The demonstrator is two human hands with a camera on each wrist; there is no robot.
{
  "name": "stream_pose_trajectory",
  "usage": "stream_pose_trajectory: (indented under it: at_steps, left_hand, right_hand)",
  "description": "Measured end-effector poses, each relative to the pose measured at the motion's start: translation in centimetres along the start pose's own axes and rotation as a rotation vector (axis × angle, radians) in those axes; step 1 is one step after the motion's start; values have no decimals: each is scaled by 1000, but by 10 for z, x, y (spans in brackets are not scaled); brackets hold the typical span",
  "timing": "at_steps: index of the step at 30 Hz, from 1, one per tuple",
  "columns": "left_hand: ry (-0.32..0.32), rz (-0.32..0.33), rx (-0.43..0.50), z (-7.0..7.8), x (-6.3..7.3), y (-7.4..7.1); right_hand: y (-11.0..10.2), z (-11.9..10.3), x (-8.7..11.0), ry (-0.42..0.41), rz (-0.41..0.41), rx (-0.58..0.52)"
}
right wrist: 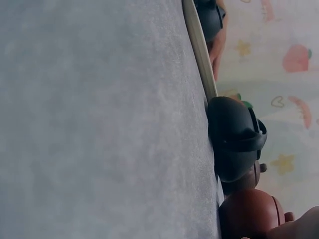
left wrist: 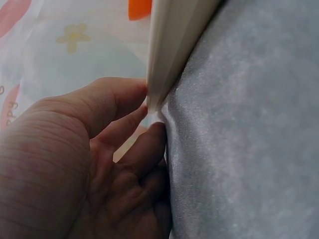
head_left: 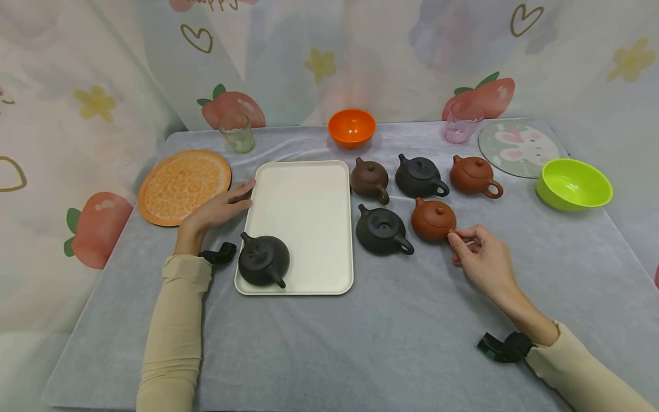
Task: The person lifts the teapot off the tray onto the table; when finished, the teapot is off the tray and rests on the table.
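My right hand pinches the handle of a reddish-brown teapot, which stands in the front row right of the tray; its body also shows at the bottom of the right wrist view. Beside it on the left is a black teapot. My left hand touches the left edge of a cream rectangular tray, its thumb and fingertips right at the rim in the left wrist view. Another black teapot sits in the tray's front left corner, spout to the back left.
Behind stand a dark brown teapot, a black teapot and a reddish-brown one. An orange bowl, green glass, pink glass, green bowl, rabbit mat and round orange mat lie around.
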State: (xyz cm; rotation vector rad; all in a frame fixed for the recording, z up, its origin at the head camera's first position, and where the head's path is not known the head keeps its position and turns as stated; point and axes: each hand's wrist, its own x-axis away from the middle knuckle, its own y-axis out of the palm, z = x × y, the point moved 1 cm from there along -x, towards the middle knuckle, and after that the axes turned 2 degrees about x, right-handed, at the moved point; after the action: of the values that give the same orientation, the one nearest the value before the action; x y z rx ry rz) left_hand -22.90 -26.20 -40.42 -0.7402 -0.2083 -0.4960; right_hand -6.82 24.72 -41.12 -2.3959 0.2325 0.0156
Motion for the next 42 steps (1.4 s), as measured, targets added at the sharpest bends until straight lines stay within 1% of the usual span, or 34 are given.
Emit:
stream_pose_trajectory:
  at_steps: [9,13,16,20,23,27,30,33,39,42]
  left_hand:
    - [-11,4,15,1,2,0]
    - [-12,1,21,3,1,-1]
    - [-6,1,16,4,-1,-1]
    - [-6,0,9,3,-2,-1]
    - [-14,0,13,1,-2,-1]
    - [-12,3,17,2,-1,0]
    - [-4,4,14,3,-1,0]
    - [-3,4,14,2,-2,0]
    - [-5,1,24,3,-1,0]
    - [4,1,20,3,-1,1]
  right_hand:
    - [-1,-1,1,-22,1,7]
    - [-3,-3,5,-41,-9,41]
    - [-6,-5,9,-36,-5,70]
    - [-10,-10,12,-5,35,95]
    - [-12,-15,14,-8,78,99]
    - [-10,-24,19,-70,117,77]
    - [-9,-32,25,-124,123,25]
    - [-6,-41,31,-182,114,-32]
    - [4,-60,41,-349,100,-117]
    - [14,-68,47,-381,46,-139]
